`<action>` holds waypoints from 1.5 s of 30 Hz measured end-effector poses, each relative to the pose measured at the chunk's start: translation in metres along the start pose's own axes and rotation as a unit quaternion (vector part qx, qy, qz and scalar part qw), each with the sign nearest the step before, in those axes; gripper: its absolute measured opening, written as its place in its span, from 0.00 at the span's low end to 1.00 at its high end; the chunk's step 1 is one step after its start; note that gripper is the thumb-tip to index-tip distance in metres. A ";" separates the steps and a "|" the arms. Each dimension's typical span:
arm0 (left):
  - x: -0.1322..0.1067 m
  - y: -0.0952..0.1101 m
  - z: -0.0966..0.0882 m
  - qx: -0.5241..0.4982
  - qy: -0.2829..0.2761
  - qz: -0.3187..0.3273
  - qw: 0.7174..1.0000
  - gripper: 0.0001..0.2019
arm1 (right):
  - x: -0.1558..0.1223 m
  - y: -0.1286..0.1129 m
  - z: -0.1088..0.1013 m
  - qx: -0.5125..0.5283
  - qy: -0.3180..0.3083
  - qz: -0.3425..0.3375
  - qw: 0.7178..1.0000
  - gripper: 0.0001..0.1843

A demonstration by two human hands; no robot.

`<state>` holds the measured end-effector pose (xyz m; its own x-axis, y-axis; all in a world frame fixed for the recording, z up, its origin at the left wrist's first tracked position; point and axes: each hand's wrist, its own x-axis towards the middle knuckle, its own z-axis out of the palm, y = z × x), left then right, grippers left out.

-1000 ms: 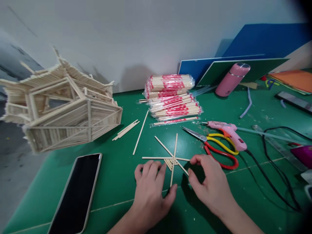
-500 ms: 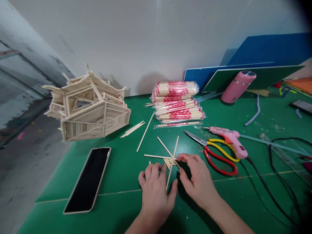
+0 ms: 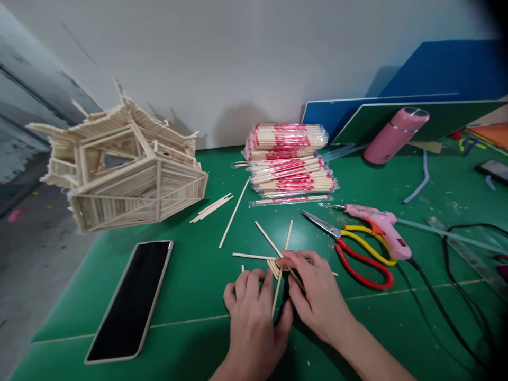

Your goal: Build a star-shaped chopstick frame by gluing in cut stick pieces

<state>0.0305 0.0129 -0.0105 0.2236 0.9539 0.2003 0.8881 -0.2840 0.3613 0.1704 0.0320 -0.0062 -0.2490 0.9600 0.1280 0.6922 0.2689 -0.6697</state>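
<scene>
Several bare bamboo chopsticks [image 3: 256,256] lie crossed on the green table around a small group of parallel sticks [image 3: 273,268]. My left hand [image 3: 254,304] rests over the near left side of this arrangement, its fingers bent and its thumb apart; the fingertips are partly hidden. One chopstick passes through the gap between its thumb and index finger. From the right, my right hand [image 3: 319,293] reaches over the crossing point, thumb and index finger closed around a slanting chopstick [image 3: 296,278]. Its index fingertip covers part of the crossing.
A house model of sticks [image 3: 138,185] stands left, with a phone [image 3: 129,301] nearer. Wrapped chopstick packs [image 3: 291,174] lie behind. To the right are scissors [image 3: 365,254], a pink glue gun [image 3: 383,227] with its black cord, and a pink bottle [image 3: 397,136]. Loose chopsticks [image 3: 234,214] lie between.
My right hand has shifted left over the crossing, and its index finger now covers the middle of the sticks. My left hand stays nearly in place. The view has shifted slightly.
</scene>
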 end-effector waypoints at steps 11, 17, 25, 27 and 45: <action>-0.001 -0.001 -0.001 -0.023 -0.034 -0.019 0.999 0.18 | 0.002 -0.002 0.004 -0.005 -0.004 -0.004 1.000 0.25; -0.001 -0.001 0.000 -0.017 -0.023 -0.020 0.999 0.17 | 0.002 0.004 0.005 -0.011 0.008 0.015 1.000 0.26; 0.001 0.000 0.001 -0.008 -0.027 -0.014 1.000 0.17 | 0.000 0.005 0.008 -0.016 0.011 0.018 1.000 0.26; 0.001 0.000 0.001 -0.004 -0.028 -0.010 1.000 0.17 | 0.000 0.005 0.008 -0.015 0.011 0.016 1.000 0.26; -0.002 0.001 0.005 0.033 -0.002 0.012 0.999 0.18 | -0.002 0.007 0.004 -0.002 0.048 -0.005 0.999 0.24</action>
<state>0.0327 0.0111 -0.0155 0.2457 0.9475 0.2047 0.9071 -0.2992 0.2960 0.1727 0.0316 -0.0142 -0.1905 0.9603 0.2039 0.6926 0.2786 -0.6653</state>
